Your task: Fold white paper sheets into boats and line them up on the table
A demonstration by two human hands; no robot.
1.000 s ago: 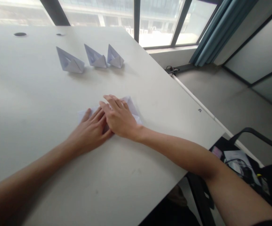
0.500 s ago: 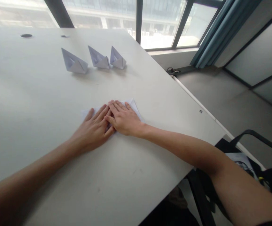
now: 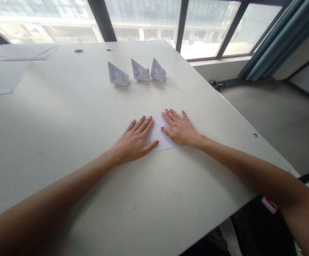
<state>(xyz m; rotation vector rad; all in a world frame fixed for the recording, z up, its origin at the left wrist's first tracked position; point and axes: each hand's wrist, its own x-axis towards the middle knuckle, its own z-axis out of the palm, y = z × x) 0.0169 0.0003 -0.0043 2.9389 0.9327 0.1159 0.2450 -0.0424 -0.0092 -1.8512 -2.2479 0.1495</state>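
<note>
Left hand [image 3: 133,143] and right hand [image 3: 181,130] lie spread flat on white paper sheet [image 3: 164,143], frame centre; three folded-paper boats [image 3: 143,75], upper centre.

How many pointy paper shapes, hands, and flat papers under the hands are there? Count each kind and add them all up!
Pointy paper shapes: 3
Hands: 2
Flat paper under the hands: 1
Total: 6

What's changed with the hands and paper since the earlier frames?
The right hand has moved right, off the left hand; both now lie apart, flat on the white paper, baring its middle. The view has swung left, showing more loose sheets. The three paper boats stand as before.
</note>
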